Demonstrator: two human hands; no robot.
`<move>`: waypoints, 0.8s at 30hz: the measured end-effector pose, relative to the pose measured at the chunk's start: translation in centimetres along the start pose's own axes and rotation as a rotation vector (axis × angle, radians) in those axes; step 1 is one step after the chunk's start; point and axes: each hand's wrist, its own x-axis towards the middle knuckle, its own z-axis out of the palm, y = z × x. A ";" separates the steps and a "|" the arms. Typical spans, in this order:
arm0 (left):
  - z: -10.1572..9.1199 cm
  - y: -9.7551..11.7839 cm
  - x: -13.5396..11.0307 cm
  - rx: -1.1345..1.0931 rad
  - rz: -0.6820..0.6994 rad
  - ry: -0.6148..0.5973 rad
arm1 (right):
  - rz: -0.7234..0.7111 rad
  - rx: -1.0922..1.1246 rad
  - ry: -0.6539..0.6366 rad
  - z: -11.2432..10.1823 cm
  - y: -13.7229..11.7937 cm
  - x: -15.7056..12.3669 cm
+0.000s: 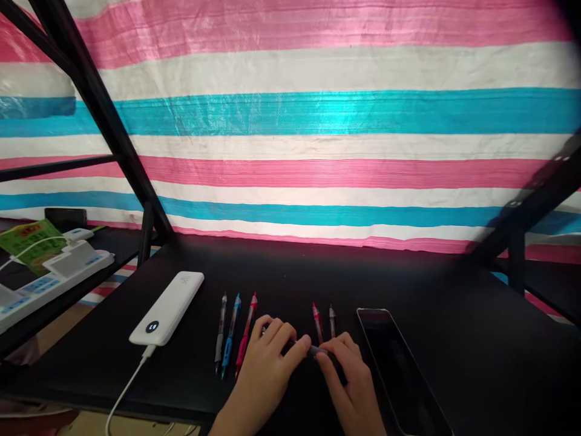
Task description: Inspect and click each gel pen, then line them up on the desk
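My left hand (pixel 272 360) is closed around a pen with a dark grey grip (pixel 314 350), held crosswise just above the black table. The fingers of my right hand (pixel 348 369) pinch the other end of that pen, and much of it is hidden by both hands. To the left of my left hand lie a clear pen with a grey grip (pixel 220 333), a blue pen (pixel 232 336) and a red pen (pixel 247 336), side by side. Beyond my right hand another red pen (pixel 318 321) and a dark clear pen (pixel 333 321) lie partly covered.
A dark phone (pixel 399 369) lies right of my right hand. On the left sits a white power bank (pixel 167 309) with a white cable (pixel 127 387). A power strip (pixel 49 284) rests on a side surface. Black frame bars (pixel 97 109) and a striped sheet (pixel 318 115) stand around the table.
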 end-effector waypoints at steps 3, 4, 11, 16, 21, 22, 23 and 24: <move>-0.1 0.4 0.0 0.010 0.002 -0.006 | -0.064 -0.011 0.038 0.4 0.5 -0.3; -0.1 0.4 0.0 0.004 0.009 -0.035 | -0.083 0.000 0.053 0.5 0.6 -0.4; -1.6 -0.4 0.6 -0.094 -0.009 -0.119 | 0.015 0.187 0.180 1.0 -0.5 -0.7; -1.2 0.2 -1.4 -0.612 -0.524 0.106 | 0.275 0.350 0.188 0.5 -1.0 -1.0; 0.3 2.6 -2.8 -1.325 -1.023 0.282 | 0.353 0.407 0.139 -0.1 -1.4 -0.9; 0.4 2.9 -2.8 -1.356 -1.092 0.334 | 0.371 0.399 0.133 -0.1 -1.5 -0.9; 0.4 3.1 -2.7 -1.368 -1.148 0.379 | 0.384 0.386 0.128 0.0 -1.6 -0.9; 0.4 3.2 -2.6 -1.370 -1.191 0.415 | 0.387 0.374 0.126 0.0 -1.6 -0.9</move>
